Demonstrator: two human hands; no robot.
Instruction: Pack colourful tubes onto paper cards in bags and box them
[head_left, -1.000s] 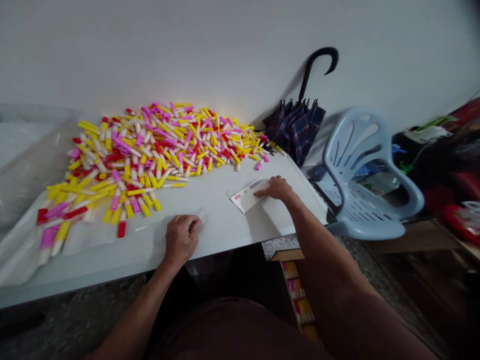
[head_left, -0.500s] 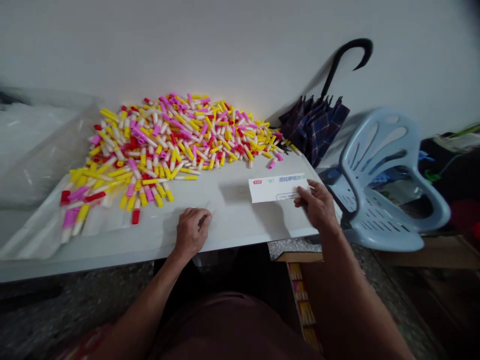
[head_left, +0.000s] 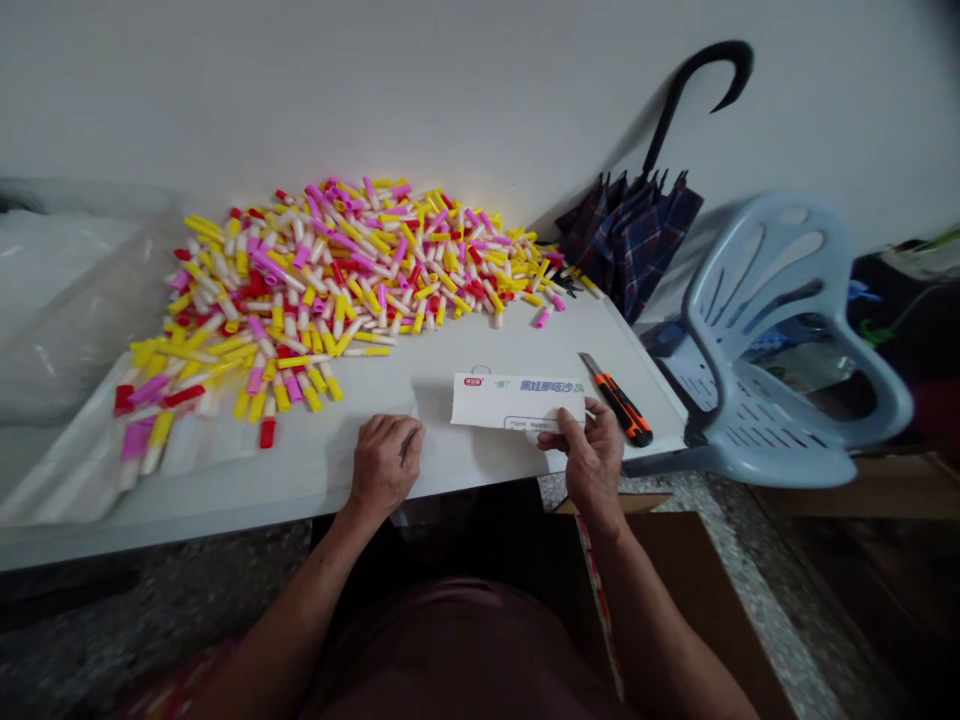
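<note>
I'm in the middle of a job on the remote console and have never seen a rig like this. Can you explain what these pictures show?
There is no machine here: you see a person's own bare hands. The view comes from one camera worn on the head, looking forward and down, so the forearms enter from the bottom.

The right hand holds a printed white card. The left hand is curled at the table's near edge; whether it holds anything is hard to tell.

Along the wall is a large pile of small tubes, with pink, yellow, red and whitish parts. An orange and black utility knife lies beside the right hand. Further right are a folded umbrella and a light blue chair.
</note>
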